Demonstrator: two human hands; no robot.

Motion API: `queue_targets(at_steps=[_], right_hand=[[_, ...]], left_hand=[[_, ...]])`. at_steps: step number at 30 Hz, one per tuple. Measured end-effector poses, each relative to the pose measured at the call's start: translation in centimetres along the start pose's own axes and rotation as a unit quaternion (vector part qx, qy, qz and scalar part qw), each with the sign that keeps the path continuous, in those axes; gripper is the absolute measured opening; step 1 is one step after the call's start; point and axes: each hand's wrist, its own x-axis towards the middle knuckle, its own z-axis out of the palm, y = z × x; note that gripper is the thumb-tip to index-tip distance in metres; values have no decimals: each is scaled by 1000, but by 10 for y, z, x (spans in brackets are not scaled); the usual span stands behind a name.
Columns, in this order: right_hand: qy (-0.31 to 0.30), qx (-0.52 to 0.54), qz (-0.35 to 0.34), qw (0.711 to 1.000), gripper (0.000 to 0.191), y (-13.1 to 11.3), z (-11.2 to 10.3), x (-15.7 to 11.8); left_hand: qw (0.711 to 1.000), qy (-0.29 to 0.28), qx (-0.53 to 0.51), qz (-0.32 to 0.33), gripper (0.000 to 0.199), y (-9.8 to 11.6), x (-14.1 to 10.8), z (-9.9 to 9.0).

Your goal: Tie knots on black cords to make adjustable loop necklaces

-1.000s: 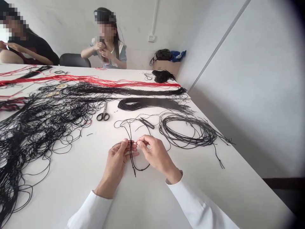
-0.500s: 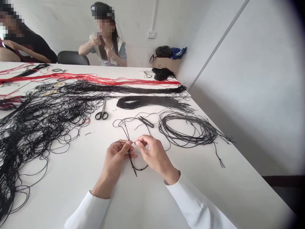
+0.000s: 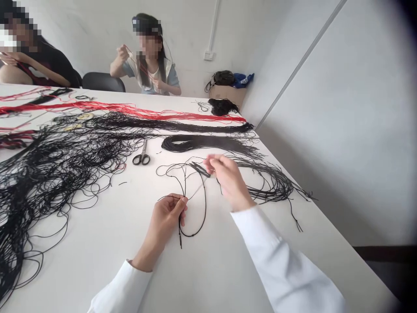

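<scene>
My left hand (image 3: 166, 221) pinches a thin black cord (image 3: 204, 208) near the table's middle, and the cord hangs in a long loop below it. My right hand (image 3: 226, 176) is raised up and to the right, fingertips pinched together. A thin pale strand (image 3: 198, 188), blurred, runs from those fingertips down towards my left hand. Just beyond the fingertips lie black thread snips (image 3: 199, 169), partly overlapped by the cord. A coil of black cord (image 3: 273, 184) lies to the right of my right hand.
Steel scissors (image 3: 141, 158) lie on the white table (image 3: 211, 274), beside a large black cord tangle (image 3: 48, 174). Farther back are a black bundle (image 3: 208, 141) and red cords (image 3: 130, 111). Two co-workers (image 3: 150, 56) (image 3: 29, 52) sit beyond the table.
My right hand has moved up and to the right, away from my left hand, and a pale strand now shows between them. The cord's loop has widened.
</scene>
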Motion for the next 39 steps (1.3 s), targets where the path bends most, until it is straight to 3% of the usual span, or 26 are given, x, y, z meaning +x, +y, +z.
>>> queue_targets(at_steps=[2, 3, 4, 5, 6, 7, 9, 13, 16, 19, 22, 27, 30, 34, 39], right_hand=[[12, -62, -74, 995, 31, -19, 31, 5], [-52, -111, -141, 982, 38, -27, 47, 5], [-160, -163, -196, 953, 45, -34, 60, 2], [-274, -214, -220, 912, 55, -39, 70, -1], [-347, -263, -227, 871, 64, -42, 77, -5], [-380, -305, -225, 844, 71, -43, 79, -10], [-356, -355, -224, 835, 73, -38, 71, -18], [-166, -310, -279, 894, 46, -12, 34, -29], [-73, -268, -203, 939, 37, 14, 13, -40], [-81, -256, -70, 961, 45, 37, 7, -51], [-92, -212, -17, 973, 56, 53, 11, -54], [-53, -224, -90, 969, 52, 70, 18, -43], [-59, -236, -137, 960, 40, 73, 21, -30], [-91, -238, -136, 957, 37, 56, 22, -29], [-153, -249, -137, 946, 30, 27, 21, -47]], left_hand=[[1000, -3, 25, 13, 38, 0, -2, 0], [999, -4, 32, 20, 38, 1, -2, 0], [999, -6, 36, 26, 38, 1, -3, -1], [999, -11, 36, 31, 38, 1, -3, -2], [999, -15, 33, 33, 38, 1, -3, -3], [999, -18, 28, 33, 38, 1, -3, -4], [999, -20, 6, 30, 37, 0, -2, -5], [998, -3, -53, 20, 38, -2, 0, -4], [997, 10, -74, 17, 39, -2, 0, -3], [997, 12, -70, 20, 39, -3, 0, -3], [999, 4, -43, 25, 42, -4, 2, -5], [998, -5, -50, 25, 55, -15, 9, -4], [997, -4, -71, 30, 62, -24, 14, -1], [994, 23, -98, 39, 65, -29, 17, -1], [994, 35, -91, 51, 55, -18, 11, -5]])
